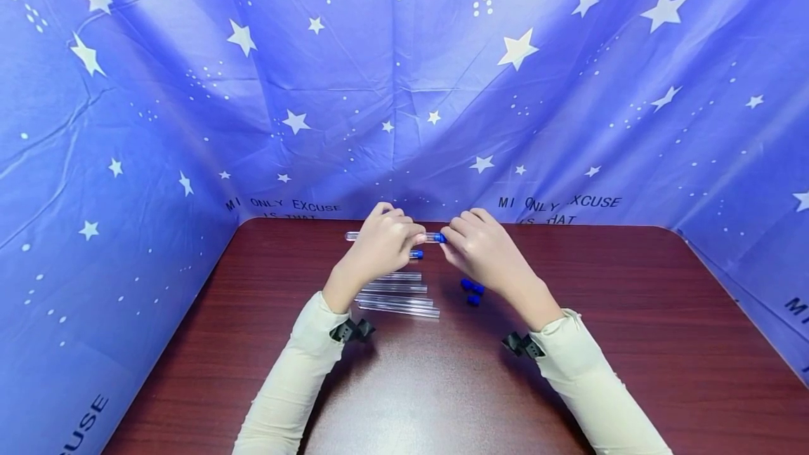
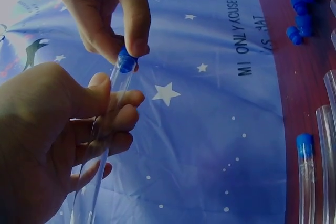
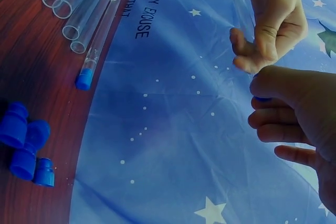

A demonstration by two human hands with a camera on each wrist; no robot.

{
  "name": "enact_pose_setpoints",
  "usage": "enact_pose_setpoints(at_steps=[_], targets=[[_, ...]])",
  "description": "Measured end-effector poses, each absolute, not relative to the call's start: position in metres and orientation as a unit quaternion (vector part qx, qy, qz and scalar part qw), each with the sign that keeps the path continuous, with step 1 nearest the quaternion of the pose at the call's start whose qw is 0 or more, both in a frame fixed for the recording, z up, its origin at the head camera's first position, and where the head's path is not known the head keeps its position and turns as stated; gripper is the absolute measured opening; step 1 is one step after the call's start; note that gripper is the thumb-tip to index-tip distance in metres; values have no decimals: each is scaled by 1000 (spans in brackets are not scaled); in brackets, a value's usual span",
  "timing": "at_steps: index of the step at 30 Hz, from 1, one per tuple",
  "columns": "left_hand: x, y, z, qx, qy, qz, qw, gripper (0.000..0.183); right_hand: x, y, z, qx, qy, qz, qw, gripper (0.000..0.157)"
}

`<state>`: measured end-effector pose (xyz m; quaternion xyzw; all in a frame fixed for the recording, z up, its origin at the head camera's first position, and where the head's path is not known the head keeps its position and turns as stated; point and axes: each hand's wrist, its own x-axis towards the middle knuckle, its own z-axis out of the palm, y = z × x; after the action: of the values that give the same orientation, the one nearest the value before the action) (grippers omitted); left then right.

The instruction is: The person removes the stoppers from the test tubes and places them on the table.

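A clear test tube point(image 2: 116, 90) is held up over the far part of the table by my left hand point(image 1: 387, 241), its thumb and fingers gripping the tube along its length. At the tube's mouth sits a blue stopper point(image 2: 126, 60), pinched between thumb and fingertip of my right hand point(image 1: 477, 244). In the right wrist view that stopper is mostly hidden behind the right hand's fingers. Below the left hand lies another test tube point(image 2: 306, 177) with a blue stopper in its end.
Several open test tubes point(image 1: 398, 305) lie side by side on the dark red wooden table point(image 1: 417, 385). To their right is a small group of loose blue stoppers point(image 1: 472, 288). A blue star-printed cloth point(image 1: 404, 90) hangs behind the table and along its sides.
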<state>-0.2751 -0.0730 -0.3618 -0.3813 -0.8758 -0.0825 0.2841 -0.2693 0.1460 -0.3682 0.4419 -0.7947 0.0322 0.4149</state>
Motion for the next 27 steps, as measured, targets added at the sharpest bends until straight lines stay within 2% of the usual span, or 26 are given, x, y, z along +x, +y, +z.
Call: enact_pose_setpoints(at_steps=[6,11,27], targets=[[-275,-75,-362,-383,-882,-86,260,20,-269,147,-368,442,-798,26,410,15],[-275,-76,-362,-393,-881,-87,249,15,-270,146,-370,452,-795,32,404,17],[-275,-80,-358,-415,-850,-80,313,7,-271,145,-373,463,-795,77,385,9]])
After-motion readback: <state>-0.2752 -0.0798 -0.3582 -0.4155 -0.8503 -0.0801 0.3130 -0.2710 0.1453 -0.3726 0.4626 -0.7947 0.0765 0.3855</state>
